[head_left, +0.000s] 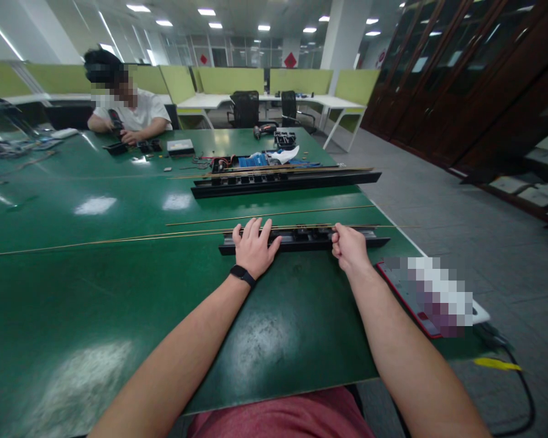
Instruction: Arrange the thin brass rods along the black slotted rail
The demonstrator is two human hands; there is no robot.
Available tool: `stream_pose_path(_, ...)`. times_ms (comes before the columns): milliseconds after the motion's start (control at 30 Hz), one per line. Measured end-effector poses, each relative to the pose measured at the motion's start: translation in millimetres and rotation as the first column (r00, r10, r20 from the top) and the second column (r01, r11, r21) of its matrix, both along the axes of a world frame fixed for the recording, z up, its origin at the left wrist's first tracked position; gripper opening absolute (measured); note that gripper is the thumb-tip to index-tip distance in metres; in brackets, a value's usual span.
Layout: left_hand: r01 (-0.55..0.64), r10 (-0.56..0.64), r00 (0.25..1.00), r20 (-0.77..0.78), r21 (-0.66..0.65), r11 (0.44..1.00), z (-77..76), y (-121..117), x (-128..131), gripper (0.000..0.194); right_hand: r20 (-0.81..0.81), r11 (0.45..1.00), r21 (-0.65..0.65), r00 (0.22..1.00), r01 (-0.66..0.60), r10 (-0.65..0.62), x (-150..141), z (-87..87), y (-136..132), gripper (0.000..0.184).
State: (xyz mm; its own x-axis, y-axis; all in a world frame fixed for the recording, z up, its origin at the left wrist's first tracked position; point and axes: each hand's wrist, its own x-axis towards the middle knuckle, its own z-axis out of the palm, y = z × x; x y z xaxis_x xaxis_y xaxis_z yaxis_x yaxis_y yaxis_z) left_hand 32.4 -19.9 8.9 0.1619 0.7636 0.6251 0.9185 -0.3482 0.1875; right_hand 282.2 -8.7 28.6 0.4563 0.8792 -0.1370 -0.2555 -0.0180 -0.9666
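A long black rail (304, 239) with slots lies across the green table (119, 292) in front of me. My left hand (254, 246) rests flat on its left part, fingers spread over the rail and over thin brass rods (119, 239) that run leftwards. My right hand (348, 245) is closed at the rail's right part, pinching the end region of a brass rod (310, 227) lying along the rail's top. A black band sits on my left wrist.
A second, longer black rail (285, 181) with brass rods lies farther back, with a separate rod (269, 215) between the two rails. Behind it sit small parts and a blue item (252, 160). A seated person (128, 112) works at the far left. A blurred flat device (432, 295) lies at the right table edge.
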Motion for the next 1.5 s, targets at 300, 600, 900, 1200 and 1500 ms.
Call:
stream_pose_path(300, -0.002, 0.002, 1.000, 0.004, 0.001, 1.000, 0.2, -0.2, -0.1, 0.051, -0.003, 1.000, -0.022, 1.000, -0.011, 0.011, 1.4, 0.9, -0.2, 0.018)
stream_pose_path(600, -0.004, 0.004, 1.000, 0.003, 0.002, 1.000, 0.0, 0.2, 0.0, 0.051, 0.020, 0.999, -0.029, 0.999, -0.042, 0.042, -1.2, 3.9, -2.5, 0.020)
stream_pose_path(900, -0.005, 0.005, 1.000, 0.002, -0.001, 1.000, 0.0, 0.1, 0.5, 0.051, -0.001, 0.999, -0.009, 0.999, -0.032, 0.032, 0.1, 0.5, -0.9, 0.022)
stream_pose_path(1200, -0.001, 0.001, 1.000, 0.007, 0.003, 1.000, -0.3, 0.3, 0.6, 0.051, -0.003, 1.000, -0.004, 1.000, -0.030, 0.030, 0.3, 0.2, -0.8, 0.019)
stream_pose_path(1500, -0.006, 0.006, 1.000, -0.006, 0.001, 1.000, 0.0, 0.2, 0.9, 0.051, -0.004, 1.000, 0.003, 1.000, -0.013, 0.013, -1.6, 2.5, -1.9, 0.014)
